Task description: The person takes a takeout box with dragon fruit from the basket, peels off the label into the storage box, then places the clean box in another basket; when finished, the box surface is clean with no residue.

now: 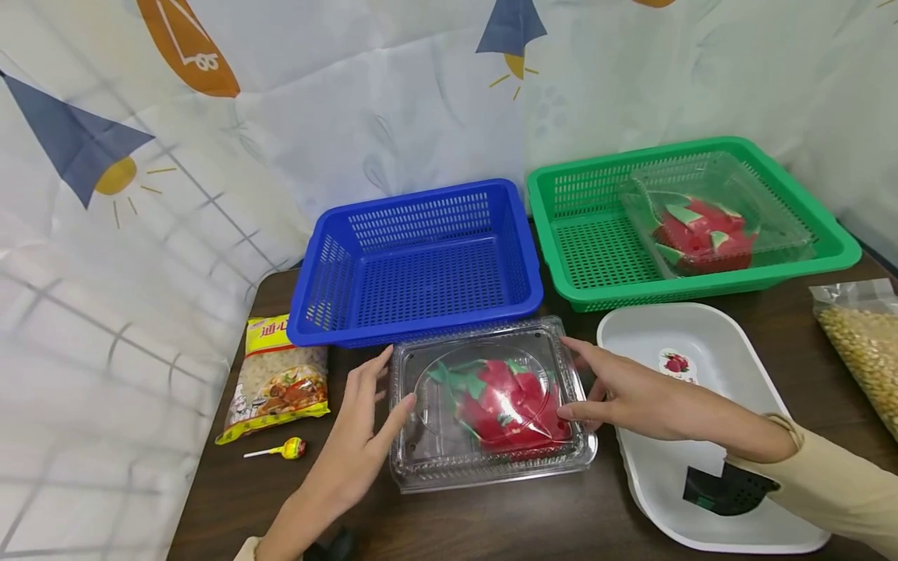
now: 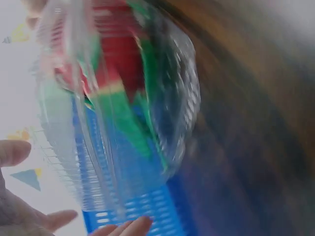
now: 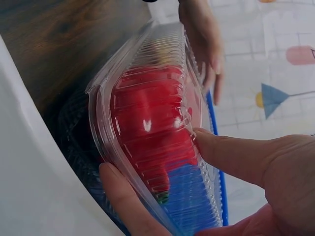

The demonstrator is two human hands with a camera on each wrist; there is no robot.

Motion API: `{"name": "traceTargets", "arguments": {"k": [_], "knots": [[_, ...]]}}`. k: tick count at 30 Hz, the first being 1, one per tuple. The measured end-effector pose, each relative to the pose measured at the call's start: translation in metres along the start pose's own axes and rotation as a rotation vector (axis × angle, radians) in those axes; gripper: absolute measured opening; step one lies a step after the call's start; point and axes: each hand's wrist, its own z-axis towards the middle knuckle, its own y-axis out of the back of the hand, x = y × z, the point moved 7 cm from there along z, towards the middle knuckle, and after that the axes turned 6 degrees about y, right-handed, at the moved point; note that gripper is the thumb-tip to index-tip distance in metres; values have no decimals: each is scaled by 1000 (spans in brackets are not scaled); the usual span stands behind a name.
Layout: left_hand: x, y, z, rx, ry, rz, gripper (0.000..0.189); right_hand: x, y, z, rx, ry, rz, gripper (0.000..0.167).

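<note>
A clear plastic clamshell box (image 1: 449, 460) with its lid down sits at the front middle of the table. Inside lies a red dragon fruit (image 1: 501, 405) with green scales, perhaps a soft toy. My right hand (image 1: 641, 397) grips the box's right end, thumb on the lid and fingers down the side; the right wrist view has the thumb (image 3: 236, 155) against the clear plastic. My left hand (image 1: 358, 432) is at the box's left end, fingers spread and fairly straight. In the left wrist view its fingertips (image 2: 140, 225) appear just off the plastic, though blur makes contact hard to judge.
Behind the box stands a blue basket (image 1: 428, 280). A green basket (image 1: 603, 249) holds another clear box (image 1: 779, 226) with a dragon fruit. To the right are a white tray (image 1: 645, 335) and a bag of corn kernels (image 1: 863, 335). A food packet (image 1: 284, 382) and lollipop (image 1: 291, 448) lie left.
</note>
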Motion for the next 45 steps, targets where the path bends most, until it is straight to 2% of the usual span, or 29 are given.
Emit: {"name": "traceTargets", "arguments": {"k": [4, 9, 13, 17, 23, 27, 30, 33, 36, 39, 45], "knots": [[13, -5, 1, 102, 172, -172, 69, -1, 0, 1, 8, 4, 20, 102], [25, -19, 2, 180, 286, -393, 69, -4, 0, 3, 13, -9, 84, 105], [31, -27, 4, 201, 325, -573, 67, -4, 1, 4, 9, -22, 129, 107], [33, -28, 6, 232, 331, -711, 65, -6, 1, 3, 12, -53, 167, 109], [33, -26, 1, 337, 354, -783, 68, -9, 3, -5, 25, -121, 196, 104], [26, -23, -5, 422, 316, -811, 68, -8, 8, -14, 39, -137, 221, 100], [16, -18, -9, 474, 252, -829, 67, -3, 16, -21, 60, -107, 254, 97], [2, -11, -11, 497, 174, -845, 67, 3, 28, -26, 77, -62, 282, 92], [-13, -5, -13, 500, 113, -873, 70, 9, 40, -30, 78, -21, 292, 88], [-28, 1, -13, 486, 67, -903, 74, 15, 49, -34, 48, 7, 251, 85], [-48, 12, -10, 425, -47, -865, 79, 22, 57, -38, -38, -3, 166, 82]]}}
